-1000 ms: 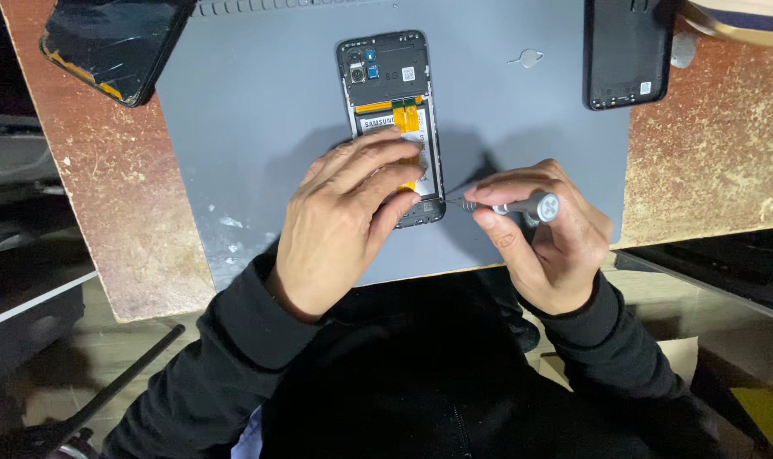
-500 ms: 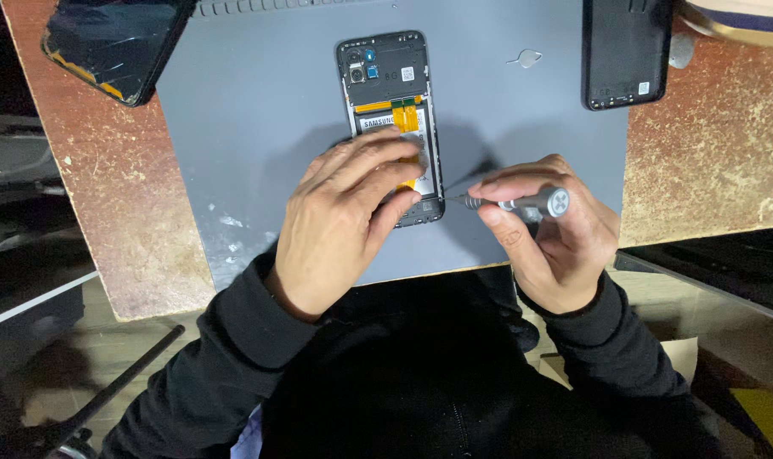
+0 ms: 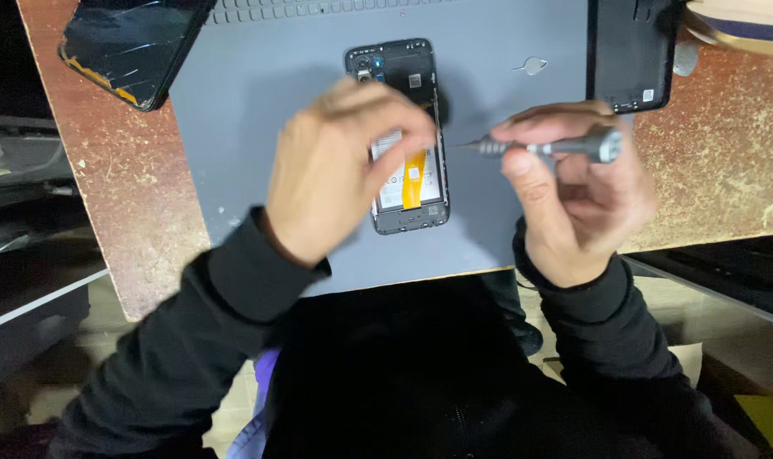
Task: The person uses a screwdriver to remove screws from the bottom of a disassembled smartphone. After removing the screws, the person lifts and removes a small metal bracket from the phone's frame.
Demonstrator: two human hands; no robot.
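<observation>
An opened phone (image 3: 407, 183) lies back-up on the grey mat (image 3: 259, 127), its battery and an orange flex strip showing. My left hand (image 3: 339, 166) is blurred and hovers over the phone's left side, fingers curled near its upper middle, covering part of it. My right hand (image 3: 573, 191) is to the right of the phone and grips a grey metal screwdriver (image 3: 548, 146). The screwdriver lies level, its tip pointing left, a short way from the phone's right edge.
A cracked phone screen (image 3: 131, 42) lies at the top left corner. A black back cover (image 3: 628, 51) sits at the top right, with a small SIM pin (image 3: 532, 65) beside it. Rusty brown tabletop (image 3: 718, 161) borders the mat on both sides.
Both hands have risen from the phone's lower end. The left hand moved up over the phone's middle, uncovering the bottom. The right hand lifted the screwdriver tip away to the right.
</observation>
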